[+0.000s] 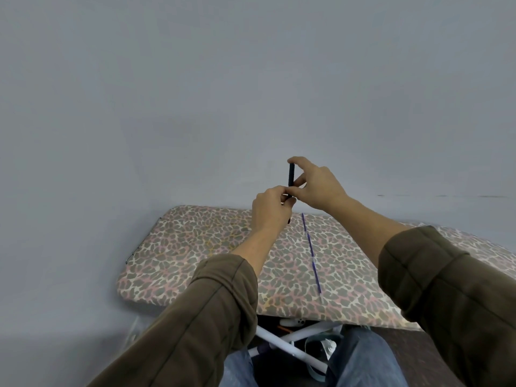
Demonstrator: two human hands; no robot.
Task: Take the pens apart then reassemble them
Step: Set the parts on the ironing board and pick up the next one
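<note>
Nearest, 2 knees in blue denim jeans [365, 358] are cut off by the bottom edge, and between them cross the white tubular metal legs [290, 347] under the surface, with small objects there too shadowed to identify. 2 olive-brown fabric sleeves [195, 317] reach forward over the padded leopard-print surface [195, 261], whose right part is hidden by the right arm. A thin blue-violet ink refill [311, 254] lies on it alone, running away from the viewer. Above the far edge the left hand [269, 209] has its fingers curled round the lower part of a slim dark pen [291, 175], held upright in the air. The right hand [317, 185] pinches the upper part between thumb and forefinger. Any print on the barrel is too small to read. Behind is a plain grey wall [251, 79].
</note>
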